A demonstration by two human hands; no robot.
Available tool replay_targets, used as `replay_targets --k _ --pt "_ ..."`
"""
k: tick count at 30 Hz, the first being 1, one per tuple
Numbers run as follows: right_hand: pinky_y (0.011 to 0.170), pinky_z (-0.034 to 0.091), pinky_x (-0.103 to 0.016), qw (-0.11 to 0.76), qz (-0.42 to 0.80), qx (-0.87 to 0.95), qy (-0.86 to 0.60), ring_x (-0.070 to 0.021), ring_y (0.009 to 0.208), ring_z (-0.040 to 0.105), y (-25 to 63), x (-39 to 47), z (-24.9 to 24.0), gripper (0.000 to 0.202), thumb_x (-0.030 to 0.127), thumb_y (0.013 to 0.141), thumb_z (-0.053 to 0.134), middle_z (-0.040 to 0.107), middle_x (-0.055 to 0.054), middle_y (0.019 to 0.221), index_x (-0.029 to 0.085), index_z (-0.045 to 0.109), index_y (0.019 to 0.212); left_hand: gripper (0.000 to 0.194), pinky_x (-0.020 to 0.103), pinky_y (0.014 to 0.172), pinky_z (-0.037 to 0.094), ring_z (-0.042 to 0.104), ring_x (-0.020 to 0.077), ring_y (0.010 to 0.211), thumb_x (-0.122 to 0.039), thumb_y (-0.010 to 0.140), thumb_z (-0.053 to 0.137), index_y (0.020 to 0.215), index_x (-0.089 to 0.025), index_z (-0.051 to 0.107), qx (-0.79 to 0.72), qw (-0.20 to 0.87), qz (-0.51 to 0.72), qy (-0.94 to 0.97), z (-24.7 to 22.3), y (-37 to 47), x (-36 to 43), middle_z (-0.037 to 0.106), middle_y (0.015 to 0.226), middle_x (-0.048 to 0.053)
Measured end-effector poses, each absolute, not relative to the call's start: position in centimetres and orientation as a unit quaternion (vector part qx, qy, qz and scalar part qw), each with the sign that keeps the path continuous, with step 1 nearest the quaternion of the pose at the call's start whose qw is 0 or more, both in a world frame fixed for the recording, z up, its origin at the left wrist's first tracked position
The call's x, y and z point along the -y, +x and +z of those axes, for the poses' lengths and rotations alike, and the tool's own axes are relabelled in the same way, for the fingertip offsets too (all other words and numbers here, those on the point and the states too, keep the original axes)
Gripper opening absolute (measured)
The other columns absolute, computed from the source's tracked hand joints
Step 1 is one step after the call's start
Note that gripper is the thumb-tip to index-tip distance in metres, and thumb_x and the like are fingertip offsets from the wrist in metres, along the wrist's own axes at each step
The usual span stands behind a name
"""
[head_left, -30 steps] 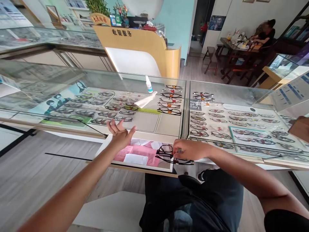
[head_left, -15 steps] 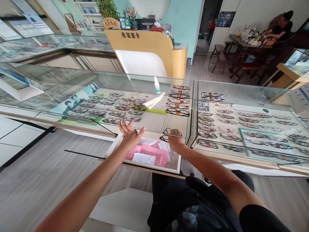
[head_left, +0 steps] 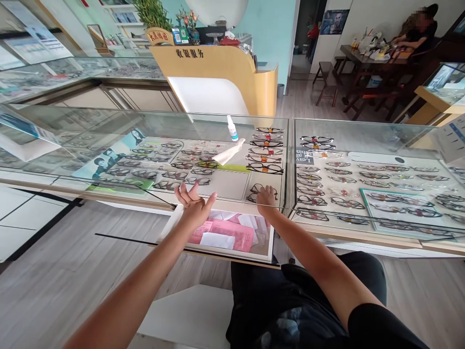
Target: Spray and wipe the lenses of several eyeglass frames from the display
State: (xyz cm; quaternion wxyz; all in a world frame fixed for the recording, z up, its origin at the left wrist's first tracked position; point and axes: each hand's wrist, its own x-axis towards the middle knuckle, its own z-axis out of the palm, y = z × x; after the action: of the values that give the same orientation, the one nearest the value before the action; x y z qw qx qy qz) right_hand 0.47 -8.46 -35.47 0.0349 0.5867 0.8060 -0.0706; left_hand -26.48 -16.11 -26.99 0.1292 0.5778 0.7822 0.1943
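Observation:
My right hand (head_left: 267,199) reaches inside the glass display case, its fingers closed on a pair of dark-framed eyeglasses (head_left: 254,193). The hand covers part of these glasses, low on the case floor. Behind them stands a column of eyeglasses with orange and red tags (head_left: 265,167). My left hand (head_left: 196,203) is open with fingers spread and nothing in it, above the left part of the pulled-out drawer (head_left: 218,255). Pink and white papers (head_left: 232,233) lie in that drawer.
A white spray bottle (head_left: 232,130) and a pale cloth (head_left: 229,154) rest on the glass top. More eyeglasses (head_left: 347,203) fill the right section, past a glass divider (head_left: 291,165). A wooden counter (head_left: 210,60) stands behind. A person (head_left: 417,39) sits at a far table.
My right hand has moved slightly farther into the case with the eyeglasses, which now sit deeper on its floor. My left hand keeps its open, spread pose. The view has shifted a little.

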Motion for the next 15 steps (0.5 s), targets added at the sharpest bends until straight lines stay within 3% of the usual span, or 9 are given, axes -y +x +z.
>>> replay_targets --k 4,10,15 --pt "0.140 0.025 -0.062 0.037 -0.064 -0.799 0.597 -0.0436 0.158 0.048 0.4 7.7 -35.7 0.050 0.015 0.100 0.063 0.072 -0.023 0.153 0.015 0.082 0.147 0.101 0.066 0.143 0.012 0.003 0.0502 0.180 -0.087 0.101 0.032 0.140 -0.003 0.071 -0.773 0.133 0.163 0.599 -26.8 -26.5 16.1 0.044 0.175 0.037" --pt "0.140 0.023 -0.063 0.032 -0.063 -0.784 0.617 -0.0449 0.161 0.047 -0.1 6.7 -35.9 0.049 0.015 0.099 0.064 0.072 -0.025 0.152 0.012 0.082 0.145 0.094 0.061 0.145 -0.010 -0.016 0.0491 0.179 -0.078 0.104 0.030 0.129 -0.004 0.081 -0.767 0.091 0.120 0.624 -26.1 -26.2 16.3 0.032 0.185 0.029" --pt "0.137 0.023 -0.068 0.024 -0.065 -0.771 0.633 -0.0447 0.159 0.047 -0.9 5.4 -36.0 0.049 0.014 0.099 0.062 0.073 -0.028 0.153 0.010 0.082 0.144 0.092 0.063 0.145 -0.009 -0.017 0.0499 0.178 -0.079 0.102 0.035 0.133 -0.005 0.079 -0.760 0.112 0.165 0.619 -26.0 -26.1 16.4 0.026 0.188 0.027"
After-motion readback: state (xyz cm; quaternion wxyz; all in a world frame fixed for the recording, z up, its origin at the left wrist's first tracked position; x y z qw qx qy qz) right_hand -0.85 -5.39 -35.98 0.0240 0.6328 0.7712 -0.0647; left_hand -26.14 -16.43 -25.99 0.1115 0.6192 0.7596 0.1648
